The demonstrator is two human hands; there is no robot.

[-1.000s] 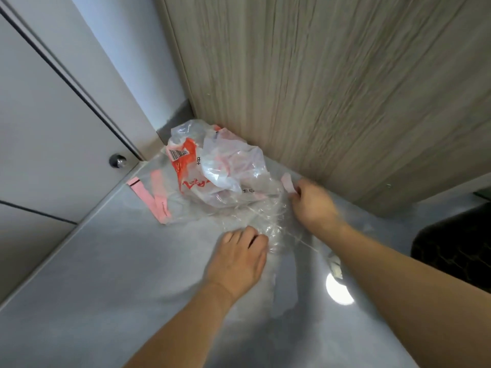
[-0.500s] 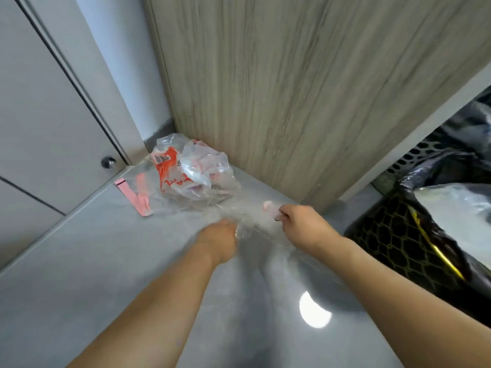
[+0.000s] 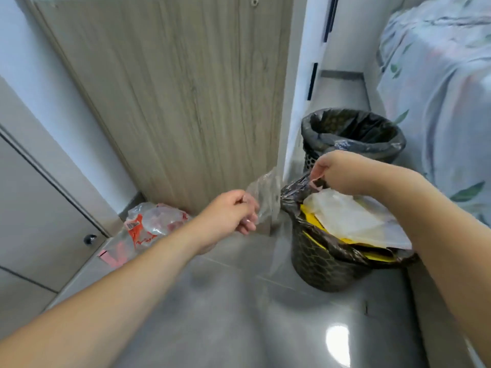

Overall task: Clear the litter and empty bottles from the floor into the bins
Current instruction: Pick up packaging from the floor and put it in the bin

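Two hands share one clear, crinkled plastic sheet (image 3: 265, 195): your left hand (image 3: 233, 215) pinches its near edge, your right hand (image 3: 334, 171) nips its pink tab over the nearer black-lined mesh bin (image 3: 326, 261). That bin looks full, so gather the film into a ball and press it down, or use the emptier far bin (image 3: 353, 134). The red-printed bag (image 3: 151, 224) waits on the floor.
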